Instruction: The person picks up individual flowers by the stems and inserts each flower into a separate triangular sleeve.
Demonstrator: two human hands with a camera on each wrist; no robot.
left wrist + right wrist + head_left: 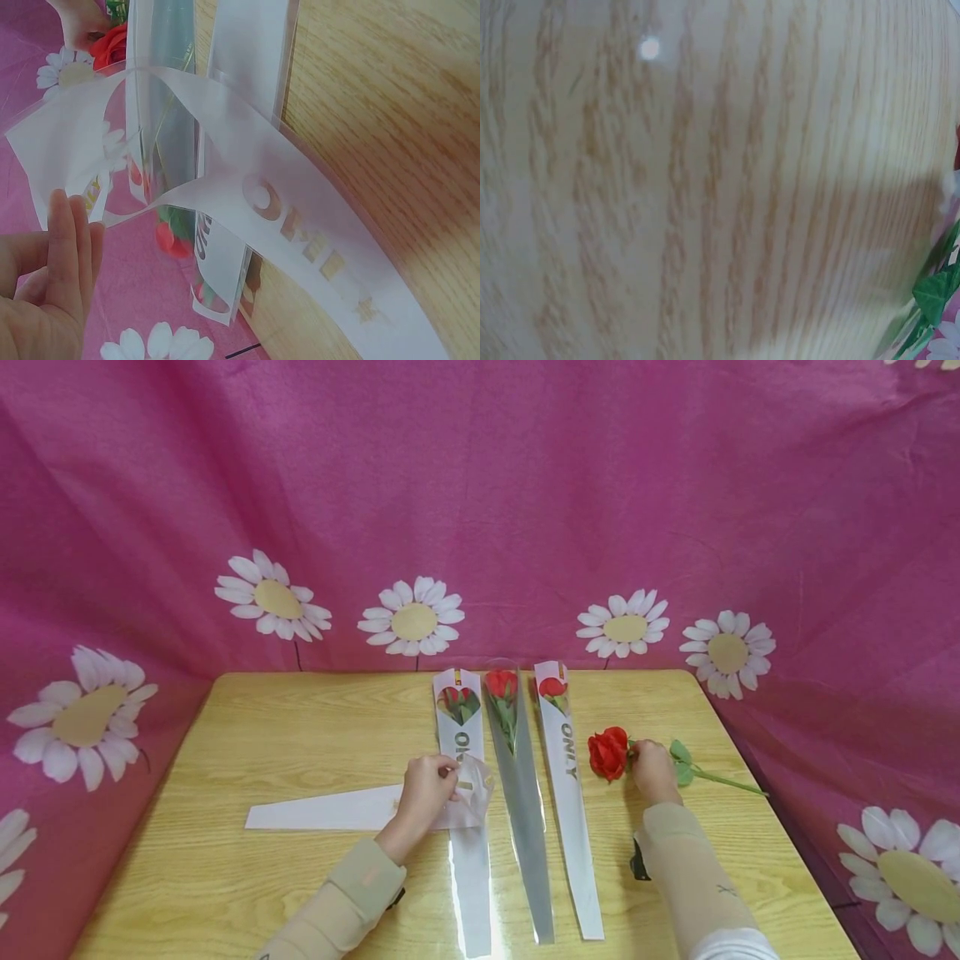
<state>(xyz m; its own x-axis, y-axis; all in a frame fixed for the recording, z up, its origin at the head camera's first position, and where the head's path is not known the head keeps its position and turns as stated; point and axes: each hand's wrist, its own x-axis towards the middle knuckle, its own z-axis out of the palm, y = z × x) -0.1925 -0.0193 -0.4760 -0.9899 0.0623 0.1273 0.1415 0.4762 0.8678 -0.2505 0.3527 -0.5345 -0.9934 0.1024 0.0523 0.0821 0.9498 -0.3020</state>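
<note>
My left hand [427, 789] pinches the wide end of a long tapered flower sleeve [322, 810], white with a clear window. In the left wrist view, the lettered sleeve [300, 217] bows up toward the fingertips, its mouth slightly spread. Its narrow end points left across the table. On the right side, my right hand [654, 770] grips a red rose [609, 753] by the stem just under the bloom. The green stem and leaves [681, 760] reach out to the right beyond that hand. Only a leaf [934, 296] and a bit of red show in the right wrist view.
Three sleeved roses lie side by side between the hands: a white sleeve [471, 893], a grey one [528, 852] and another white one [576, 835]. The held sleeve crosses the leftmost. Behind the wooden table [300, 727] hangs a pink daisy-print cloth [495, 510].
</note>
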